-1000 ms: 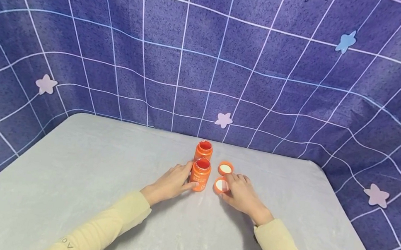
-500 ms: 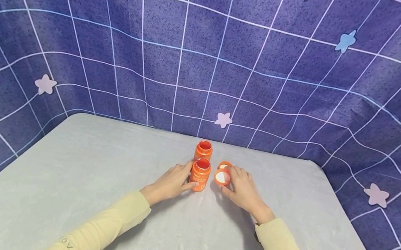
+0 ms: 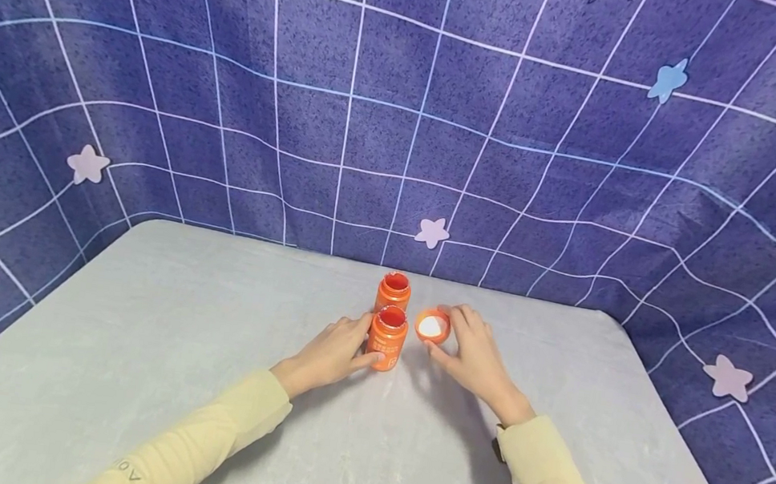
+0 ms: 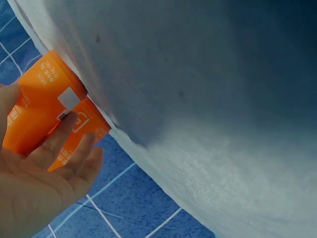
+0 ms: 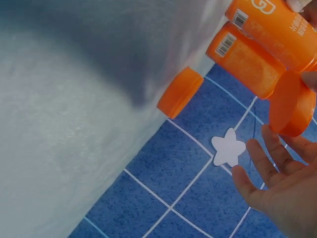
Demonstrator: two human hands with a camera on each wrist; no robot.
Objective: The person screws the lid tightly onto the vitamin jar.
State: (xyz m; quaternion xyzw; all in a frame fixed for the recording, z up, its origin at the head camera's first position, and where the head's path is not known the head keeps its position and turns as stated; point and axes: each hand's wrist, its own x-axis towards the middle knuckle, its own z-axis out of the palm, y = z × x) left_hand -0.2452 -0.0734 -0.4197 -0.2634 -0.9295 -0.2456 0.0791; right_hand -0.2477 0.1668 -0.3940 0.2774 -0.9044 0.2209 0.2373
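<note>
Two open orange bottles with reddish insides stand upright, one behind the other. My left hand grips the front bottle round its side, with the thumb at its near face. Just behind it is the rear bottle, partly hidden. In my right hand an orange lid is pinched between thumb and fingers, white inside facing up, raised off the table to the right of the bottles. The right wrist view shows a second orange lid resting on the table; the held lid hides it in the head view.
The table has a pale grey cover. A dark blue curtain with white grid lines and stars hangs close behind its back edge, near the rear bottle, and along both sides.
My right hand has picked up the nearer lid from the table and moved it up and away from me, over the other lid. The left hand and both bottles have stayed in place.
</note>
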